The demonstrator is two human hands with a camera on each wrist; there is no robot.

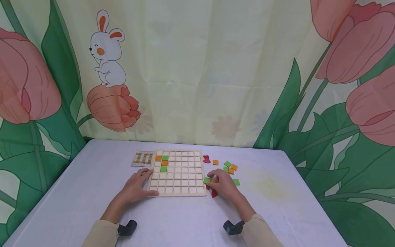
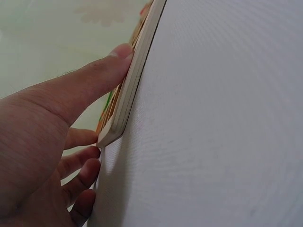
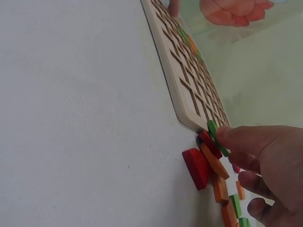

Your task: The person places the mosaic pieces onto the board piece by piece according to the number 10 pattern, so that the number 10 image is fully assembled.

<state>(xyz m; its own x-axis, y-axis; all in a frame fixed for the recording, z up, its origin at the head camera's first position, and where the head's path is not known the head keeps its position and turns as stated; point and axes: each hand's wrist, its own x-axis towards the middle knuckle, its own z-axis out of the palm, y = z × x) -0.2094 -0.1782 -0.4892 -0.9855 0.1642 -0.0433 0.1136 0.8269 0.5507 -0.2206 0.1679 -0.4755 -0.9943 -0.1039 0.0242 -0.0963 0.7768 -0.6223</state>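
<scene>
A wooden grid board (image 1: 182, 185) lies on the table, with orange (image 1: 158, 158) and green (image 1: 164, 169) square tiles set in cells at its upper left. My left hand (image 1: 137, 185) rests against the board's near left corner, its thumb (image 2: 102, 71) laid straight on the near edge and its other fingers loosely bent beside the left side. Off the board's right edge, my right hand (image 1: 223, 183) pinches a green square tile (image 3: 218, 138) between thumb and fingers. Under that hand lie loose pieces, among them a red curved piece (image 3: 196, 168) and an orange tile (image 3: 214, 161).
A pattern card (image 1: 142, 159) lies left of the board. Right of the board are two red pieces (image 1: 206, 159), a single orange tile (image 1: 215, 162) and several more green and orange tiles (image 1: 227, 164). A printed curtain (image 1: 197, 85) hangs behind the table (image 1: 185, 219).
</scene>
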